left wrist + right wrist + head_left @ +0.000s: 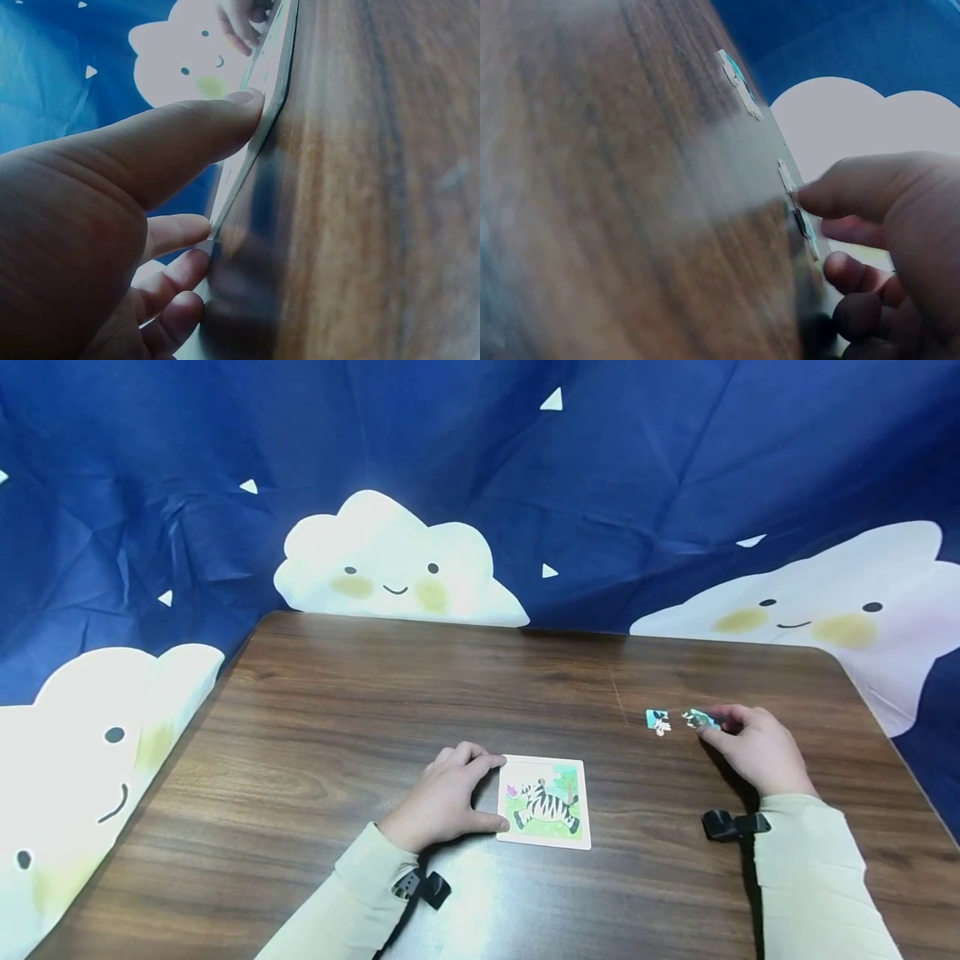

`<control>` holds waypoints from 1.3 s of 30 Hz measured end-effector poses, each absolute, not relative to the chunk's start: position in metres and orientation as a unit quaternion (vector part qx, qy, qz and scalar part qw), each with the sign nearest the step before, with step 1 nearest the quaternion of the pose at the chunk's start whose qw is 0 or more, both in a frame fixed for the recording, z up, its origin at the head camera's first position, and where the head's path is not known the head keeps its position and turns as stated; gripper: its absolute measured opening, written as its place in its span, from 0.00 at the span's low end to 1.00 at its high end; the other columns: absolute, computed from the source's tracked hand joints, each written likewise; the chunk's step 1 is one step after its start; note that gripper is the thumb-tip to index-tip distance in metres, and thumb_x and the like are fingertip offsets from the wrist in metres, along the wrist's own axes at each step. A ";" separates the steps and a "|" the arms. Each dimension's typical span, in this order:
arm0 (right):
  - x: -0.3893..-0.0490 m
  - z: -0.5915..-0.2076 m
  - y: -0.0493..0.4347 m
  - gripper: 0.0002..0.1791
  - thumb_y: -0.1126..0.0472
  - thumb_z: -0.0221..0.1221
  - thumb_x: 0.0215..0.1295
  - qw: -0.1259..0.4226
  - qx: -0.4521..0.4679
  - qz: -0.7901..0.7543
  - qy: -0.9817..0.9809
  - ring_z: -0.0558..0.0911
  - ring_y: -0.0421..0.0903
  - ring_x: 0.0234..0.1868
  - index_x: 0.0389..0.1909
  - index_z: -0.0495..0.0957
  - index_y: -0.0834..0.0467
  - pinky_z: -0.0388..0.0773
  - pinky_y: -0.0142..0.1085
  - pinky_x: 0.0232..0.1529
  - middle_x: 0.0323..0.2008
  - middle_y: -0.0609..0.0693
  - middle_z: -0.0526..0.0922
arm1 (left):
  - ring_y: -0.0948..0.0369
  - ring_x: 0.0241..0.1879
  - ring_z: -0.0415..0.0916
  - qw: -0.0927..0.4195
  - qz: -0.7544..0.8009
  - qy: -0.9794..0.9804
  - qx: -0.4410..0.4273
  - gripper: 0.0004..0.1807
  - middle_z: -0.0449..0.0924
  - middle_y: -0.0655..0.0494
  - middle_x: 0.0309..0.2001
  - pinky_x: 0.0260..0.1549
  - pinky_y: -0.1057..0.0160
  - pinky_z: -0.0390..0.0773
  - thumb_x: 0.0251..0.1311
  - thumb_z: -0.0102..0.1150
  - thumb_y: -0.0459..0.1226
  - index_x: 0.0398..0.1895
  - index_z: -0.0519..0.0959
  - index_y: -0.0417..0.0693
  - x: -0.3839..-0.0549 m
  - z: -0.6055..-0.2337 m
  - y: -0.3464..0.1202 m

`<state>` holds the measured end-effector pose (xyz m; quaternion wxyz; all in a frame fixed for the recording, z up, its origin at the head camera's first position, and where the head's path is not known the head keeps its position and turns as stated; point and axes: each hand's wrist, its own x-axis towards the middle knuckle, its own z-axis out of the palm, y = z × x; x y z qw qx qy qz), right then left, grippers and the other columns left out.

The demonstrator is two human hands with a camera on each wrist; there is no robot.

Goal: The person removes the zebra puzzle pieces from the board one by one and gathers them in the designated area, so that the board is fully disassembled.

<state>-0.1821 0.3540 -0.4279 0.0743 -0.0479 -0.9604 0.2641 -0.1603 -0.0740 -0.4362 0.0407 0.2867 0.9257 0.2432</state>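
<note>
A square puzzle board (pixel 543 842) with a zebra picture lies flat on the table. My left hand (pixel 453 797) is at its left side, the straight thumb on the near corner and the index fingertip at the far corner. Its other fingers lie loosely by the board's edge in the left wrist view. Toward the back right, my right hand (pixel 757 747) has thumb and fingertips around a small jigsaw piece (pixel 697 719), pinching its right part. Another jigsaw piece (pixel 657 721), blue and white, lies just left of it, apart from the hand.
The brown wooden table (pixel 337 710) extends under everything. Behind it hangs a blue cloth (pixel 600 468) printed with smiling clouds and small triangles. Each wrist carries a black strap with a small camera.
</note>
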 end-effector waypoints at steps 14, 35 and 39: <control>-0.181 -0.428 0.356 0.20 0.56 0.56 0.71 0.072 -0.071 0.254 -0.962 0.71 0.67 0.52 0.54 0.79 0.67 0.65 0.61 0.50 0.51 0.70 0.77 | 0.54 0.53 0.67 0.040 0.244 0.926 0.286 0.45 0.73 0.54 0.57 0.55 0.49 0.68 0.44 0.77 0.55 0.68 0.74 0.52 -0.158 -0.436 -0.074; -0.171 -0.437 0.329 0.16 0.56 0.59 0.68 0.202 -0.122 0.381 -0.894 0.72 0.34 0.33 0.48 0.83 0.63 0.65 0.26 0.37 0.31 0.40 0.77 | 0.54 0.53 0.67 0.040 0.249 0.924 0.288 0.44 0.73 0.55 0.57 0.54 0.49 0.68 0.44 0.76 0.54 0.67 0.75 0.52 -0.159 -0.436 -0.074; -0.169 -0.439 0.308 0.13 0.59 0.60 0.68 0.223 -0.090 0.414 -0.878 0.73 0.34 0.32 0.46 0.83 0.63 0.66 0.24 0.35 0.30 0.38 0.76 | 0.54 0.52 0.66 0.042 0.252 0.923 0.288 0.44 0.73 0.55 0.56 0.54 0.49 0.68 0.44 0.76 0.54 0.67 0.75 0.51 -0.159 -0.436 -0.074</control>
